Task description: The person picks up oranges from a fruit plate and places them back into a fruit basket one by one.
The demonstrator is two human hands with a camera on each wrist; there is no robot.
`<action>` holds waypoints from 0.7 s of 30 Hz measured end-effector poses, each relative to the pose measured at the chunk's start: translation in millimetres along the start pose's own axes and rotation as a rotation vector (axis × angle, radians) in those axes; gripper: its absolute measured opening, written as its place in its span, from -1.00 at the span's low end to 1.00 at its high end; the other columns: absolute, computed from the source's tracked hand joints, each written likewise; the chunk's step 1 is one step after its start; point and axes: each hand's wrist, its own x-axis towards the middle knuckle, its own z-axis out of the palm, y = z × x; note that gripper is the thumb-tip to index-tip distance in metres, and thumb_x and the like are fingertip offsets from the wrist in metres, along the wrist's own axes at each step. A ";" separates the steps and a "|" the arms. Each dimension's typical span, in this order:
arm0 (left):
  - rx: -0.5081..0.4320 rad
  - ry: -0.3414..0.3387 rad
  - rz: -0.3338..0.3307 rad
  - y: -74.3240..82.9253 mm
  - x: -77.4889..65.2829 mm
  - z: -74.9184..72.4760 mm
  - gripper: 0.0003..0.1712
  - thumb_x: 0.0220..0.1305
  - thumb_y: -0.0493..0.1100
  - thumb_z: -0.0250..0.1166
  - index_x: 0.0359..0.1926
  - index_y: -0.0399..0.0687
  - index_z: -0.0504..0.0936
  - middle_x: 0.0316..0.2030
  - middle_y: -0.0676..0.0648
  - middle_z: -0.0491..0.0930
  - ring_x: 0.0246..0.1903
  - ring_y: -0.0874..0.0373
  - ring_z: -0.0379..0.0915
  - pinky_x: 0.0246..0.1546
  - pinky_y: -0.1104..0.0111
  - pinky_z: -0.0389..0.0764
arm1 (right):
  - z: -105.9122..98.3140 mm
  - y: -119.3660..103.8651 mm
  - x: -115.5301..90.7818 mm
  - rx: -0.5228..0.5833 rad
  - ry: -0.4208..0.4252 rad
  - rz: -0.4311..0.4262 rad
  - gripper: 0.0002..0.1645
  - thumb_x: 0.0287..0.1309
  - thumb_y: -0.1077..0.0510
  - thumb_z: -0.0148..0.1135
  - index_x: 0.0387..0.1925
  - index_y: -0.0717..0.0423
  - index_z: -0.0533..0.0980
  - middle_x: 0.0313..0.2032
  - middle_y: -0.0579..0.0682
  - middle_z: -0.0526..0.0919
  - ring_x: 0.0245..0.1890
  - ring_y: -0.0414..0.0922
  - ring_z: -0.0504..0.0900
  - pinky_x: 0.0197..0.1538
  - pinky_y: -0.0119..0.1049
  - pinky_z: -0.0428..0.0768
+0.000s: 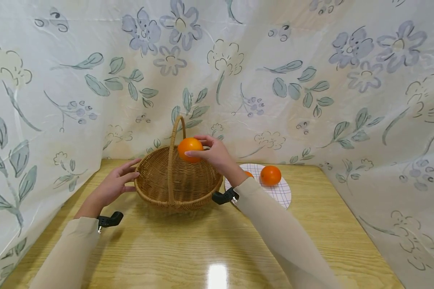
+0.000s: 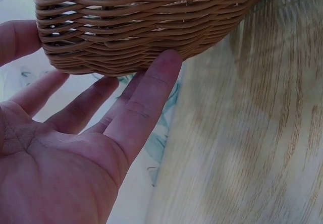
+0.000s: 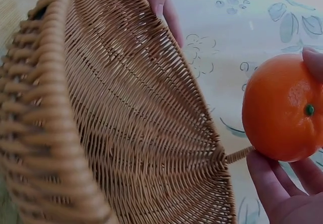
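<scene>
Orange, glossy, green-stemmed fruit (image 3: 280, 108) sits pinched in right fingers (image 3: 267, 181); outstretched left fingers (image 2: 146, 98) touch the basket (image 1: 195, 184).

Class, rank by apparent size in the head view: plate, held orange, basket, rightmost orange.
1. Basket
2. Plate
3. Held orange and rightmost orange: close in size; nearness to the camera leaves their order unsure.

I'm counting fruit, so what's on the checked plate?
One orange fruit sits in full view on the plate; a sliver of a second peeks past the right forearm. That forearm hides the rest of it and part of the plate, so more could be hidden.
</scene>
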 end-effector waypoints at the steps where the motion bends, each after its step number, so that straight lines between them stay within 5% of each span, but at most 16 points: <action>1: 0.000 0.001 -0.001 -0.3 0.0 -0.1 -0.24 0.63 -0.05 0.02 0.66 0.03 -0.10 0.50 -0.45 0.06 0.34 -0.24 0.31 0.01 0.20 0.73 | 2.0 0.5 1.8 -0.006 0.000 0.000 -0.29 0.01 0.02 0.62 0.22 -0.11 0.55 0.14 0.03 0.61 0.07 0.00 0.62 0.02 -0.24 0.69; 10: 0.003 0.014 -0.003 -1.7 -0.4 -0.5 -0.22 0.62 -0.03 0.04 0.66 0.03 -0.09 0.51 -0.45 0.05 0.26 -0.05 0.41 0.00 0.23 0.73 | 18.7 4.0 19.8 0.007 -0.034 0.021 -0.29 0.02 0.03 0.62 0.22 -0.03 0.54 0.12 0.09 0.62 -0.02 0.00 0.65 0.07 -0.04 0.69; 21: 0.006 0.019 -0.001 -1.7 -0.5 1.0 -0.22 0.62 -0.01 0.05 0.66 0.05 -0.08 0.51 -0.44 0.06 0.24 -0.01 0.44 -0.02 0.24 0.74 | 36.0 11.8 35.4 -0.034 -0.061 0.124 -0.31 0.01 0.02 0.63 0.20 -0.02 0.56 0.08 0.08 0.64 -0.07 -0.03 0.64 -0.09 -0.23 0.68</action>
